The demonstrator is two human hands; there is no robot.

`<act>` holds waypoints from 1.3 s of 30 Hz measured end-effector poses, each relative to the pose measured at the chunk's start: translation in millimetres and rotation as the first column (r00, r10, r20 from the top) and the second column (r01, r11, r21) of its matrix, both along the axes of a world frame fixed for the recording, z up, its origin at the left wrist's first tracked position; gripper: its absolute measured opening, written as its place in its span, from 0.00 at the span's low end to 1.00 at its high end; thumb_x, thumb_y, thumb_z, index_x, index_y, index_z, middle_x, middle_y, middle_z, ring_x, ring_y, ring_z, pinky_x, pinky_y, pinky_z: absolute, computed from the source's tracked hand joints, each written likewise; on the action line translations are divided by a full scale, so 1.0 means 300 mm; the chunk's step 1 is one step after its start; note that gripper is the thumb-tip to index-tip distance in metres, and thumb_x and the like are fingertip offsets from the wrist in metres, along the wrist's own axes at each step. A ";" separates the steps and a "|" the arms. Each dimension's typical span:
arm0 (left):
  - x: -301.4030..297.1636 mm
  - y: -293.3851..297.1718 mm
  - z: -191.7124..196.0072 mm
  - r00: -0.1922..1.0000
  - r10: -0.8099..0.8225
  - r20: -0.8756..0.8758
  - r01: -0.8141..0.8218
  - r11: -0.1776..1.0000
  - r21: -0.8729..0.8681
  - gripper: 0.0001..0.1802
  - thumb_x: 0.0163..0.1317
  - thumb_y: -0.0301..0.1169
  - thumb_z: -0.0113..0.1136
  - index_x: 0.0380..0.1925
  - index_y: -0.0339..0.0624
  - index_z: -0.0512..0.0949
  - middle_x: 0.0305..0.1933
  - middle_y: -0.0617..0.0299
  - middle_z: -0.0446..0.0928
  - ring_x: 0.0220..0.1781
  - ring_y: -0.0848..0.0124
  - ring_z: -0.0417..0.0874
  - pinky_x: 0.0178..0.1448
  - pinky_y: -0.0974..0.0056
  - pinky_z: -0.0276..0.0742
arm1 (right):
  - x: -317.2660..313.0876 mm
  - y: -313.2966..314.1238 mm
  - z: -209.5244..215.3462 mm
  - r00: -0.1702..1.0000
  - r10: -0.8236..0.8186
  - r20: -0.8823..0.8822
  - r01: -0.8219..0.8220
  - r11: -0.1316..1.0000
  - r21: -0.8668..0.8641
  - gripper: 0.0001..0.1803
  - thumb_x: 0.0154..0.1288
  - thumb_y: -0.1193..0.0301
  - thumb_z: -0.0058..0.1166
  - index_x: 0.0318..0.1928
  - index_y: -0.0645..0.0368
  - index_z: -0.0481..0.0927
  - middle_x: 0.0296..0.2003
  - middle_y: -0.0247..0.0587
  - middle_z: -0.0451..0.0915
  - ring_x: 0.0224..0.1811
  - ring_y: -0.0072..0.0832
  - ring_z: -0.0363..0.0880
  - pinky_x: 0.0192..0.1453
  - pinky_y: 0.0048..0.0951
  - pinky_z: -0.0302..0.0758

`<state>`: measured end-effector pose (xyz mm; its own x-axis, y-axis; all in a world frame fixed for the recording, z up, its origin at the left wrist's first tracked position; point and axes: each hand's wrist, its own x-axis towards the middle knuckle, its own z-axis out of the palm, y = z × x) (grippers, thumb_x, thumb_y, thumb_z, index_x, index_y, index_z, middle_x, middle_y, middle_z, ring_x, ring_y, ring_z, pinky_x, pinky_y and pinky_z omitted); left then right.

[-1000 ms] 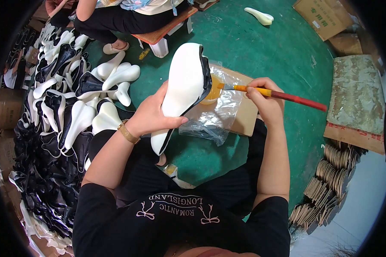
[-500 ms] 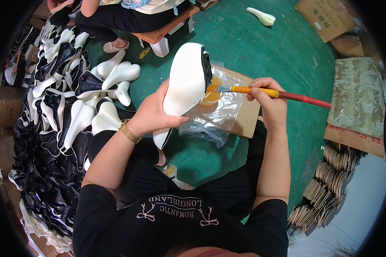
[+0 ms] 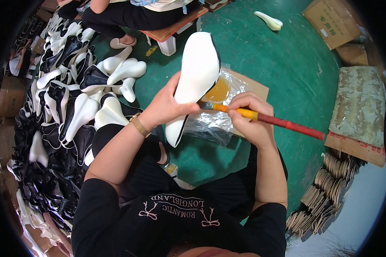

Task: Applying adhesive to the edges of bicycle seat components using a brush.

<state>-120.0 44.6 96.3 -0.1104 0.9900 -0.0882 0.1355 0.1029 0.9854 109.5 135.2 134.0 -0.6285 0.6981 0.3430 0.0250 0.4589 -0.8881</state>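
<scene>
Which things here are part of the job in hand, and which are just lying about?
In use:
left hand holding the white saddle pad
right hand holding the brush
amber glue on plastic sheet

Lying about:
pile of pads
lone pad
cardboard boxes
stacked card pieces

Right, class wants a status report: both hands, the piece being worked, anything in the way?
Left hand grips white saddle-shaped piece. Right hand holds brush, bristles at piece's edge. Amber glue on plastic sheet beneath. Nothing obstructing.
</scene>
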 end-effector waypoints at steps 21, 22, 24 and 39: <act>0.025 0.036 -0.004 0.996 0.027 -0.079 -0.016 0.991 0.131 0.45 0.62 0.61 0.52 0.68 0.39 0.56 0.60 0.51 0.70 0.61 0.63 0.71 0.64 0.61 0.66 | -0.005 0.011 0.038 0.974 -0.226 0.003 0.215 0.931 0.294 0.06 0.47 0.81 0.58 0.28 0.62 0.78 0.29 0.42 0.80 0.32 0.32 0.80 0.38 0.28 0.77; 0.025 0.036 -0.001 0.997 0.026 -0.067 -0.019 0.994 0.111 0.45 0.62 0.60 0.52 0.68 0.39 0.56 0.60 0.51 0.70 0.61 0.64 0.71 0.64 0.61 0.65 | -0.007 0.005 0.040 0.981 -0.194 0.006 0.182 0.930 0.319 0.06 0.47 0.81 0.58 0.28 0.62 0.78 0.29 0.42 0.80 0.32 0.33 0.80 0.38 0.28 0.77; 0.023 0.037 -0.003 0.998 0.029 -0.057 -0.023 0.996 0.090 0.44 0.62 0.60 0.53 0.68 0.39 0.56 0.60 0.51 0.70 0.62 0.64 0.71 0.65 0.62 0.65 | -0.012 -0.017 0.033 0.993 -0.114 -0.003 0.109 0.942 0.316 0.06 0.47 0.83 0.57 0.28 0.63 0.78 0.29 0.41 0.79 0.32 0.30 0.79 0.37 0.26 0.75; 0.004 0.060 0.006 0.965 0.147 0.218 -0.143 0.989 -0.033 0.43 0.67 0.61 0.41 0.65 0.33 0.57 0.60 0.55 0.70 0.58 0.72 0.72 0.61 0.67 0.68 | -0.010 -0.085 0.078 0.956 0.288 0.051 -0.292 0.948 0.126 0.08 0.44 0.83 0.58 0.28 0.61 0.79 0.28 0.41 0.79 0.30 0.30 0.80 0.33 0.26 0.76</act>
<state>-118.8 62.6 98.3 -0.2287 0.9629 -0.1430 -0.1015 0.1224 0.9873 106.4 109.8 157.3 -0.8088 0.4346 0.3961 -0.0994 0.5628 -0.8206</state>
